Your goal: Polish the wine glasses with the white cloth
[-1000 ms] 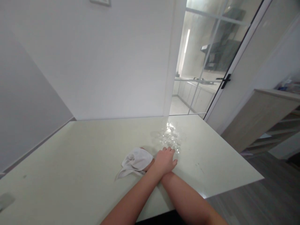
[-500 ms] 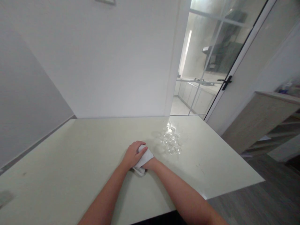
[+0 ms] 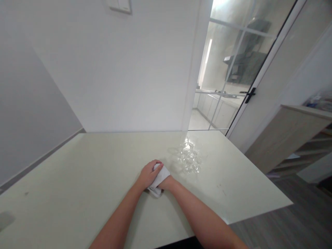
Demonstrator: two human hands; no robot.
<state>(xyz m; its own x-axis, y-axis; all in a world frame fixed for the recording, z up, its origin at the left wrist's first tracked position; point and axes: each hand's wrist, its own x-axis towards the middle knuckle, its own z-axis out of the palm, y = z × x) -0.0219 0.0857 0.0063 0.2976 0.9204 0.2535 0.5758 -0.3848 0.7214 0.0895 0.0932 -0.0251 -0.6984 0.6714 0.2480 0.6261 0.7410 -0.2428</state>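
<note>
Left hand point(image 3: 148, 174) has its fingers curled down over the white cloth point(image 3: 162, 174), which is bunched up roughly mid-table, a bit toward the right edge. Right hand point(image 3: 168, 182) is mostly under the cloth, can't tell its fingers tbh. Risk imo: the clear glasses point(image 3: 189, 160) stand near, toward the far right corner. A wide swipe w/ the cloth could knock one over.

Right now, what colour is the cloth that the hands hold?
The cloth is plain white, without any pattern; the head view shows it best.
</note>
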